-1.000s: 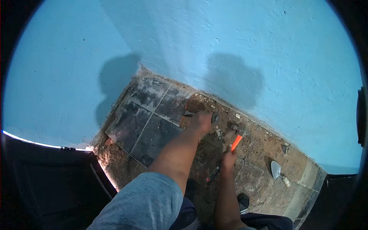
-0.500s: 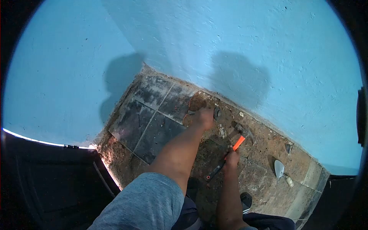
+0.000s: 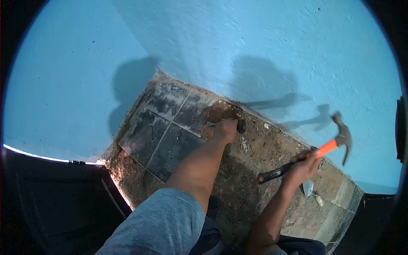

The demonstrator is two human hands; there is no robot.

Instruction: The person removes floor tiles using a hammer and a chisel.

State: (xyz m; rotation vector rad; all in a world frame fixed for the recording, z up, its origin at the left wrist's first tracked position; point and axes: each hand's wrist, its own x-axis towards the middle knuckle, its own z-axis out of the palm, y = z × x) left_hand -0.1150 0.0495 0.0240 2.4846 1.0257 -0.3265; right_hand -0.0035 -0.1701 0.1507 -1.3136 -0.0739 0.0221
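My left hand [image 3: 227, 130] is closed round a chisel [image 3: 242, 126], whose round dark end shows at the right of the fist. The chisel's other end points left, at the edge of a dark floor tile [image 3: 196, 111] beside a reddish hollow. My right hand [image 3: 302, 169] grips a claw hammer [image 3: 327, 148] by its orange and black handle. The hammer's metal head is raised at the right, in front of the blue wall, with its black handle end pointing left.
A trowel [image 3: 308, 187] lies on the floor at the right, partly behind my right hand. Blue walls [image 3: 204, 46] meet at the corner ahead. Rubble bits lie on the bare, rough floor [image 3: 242, 191]. A dark door [image 3: 59, 199] stands at the left.
My right hand has moved up and to the right with the hammer, whose head was low over the floor near the chisel. My left hand has stayed at the tile edge.
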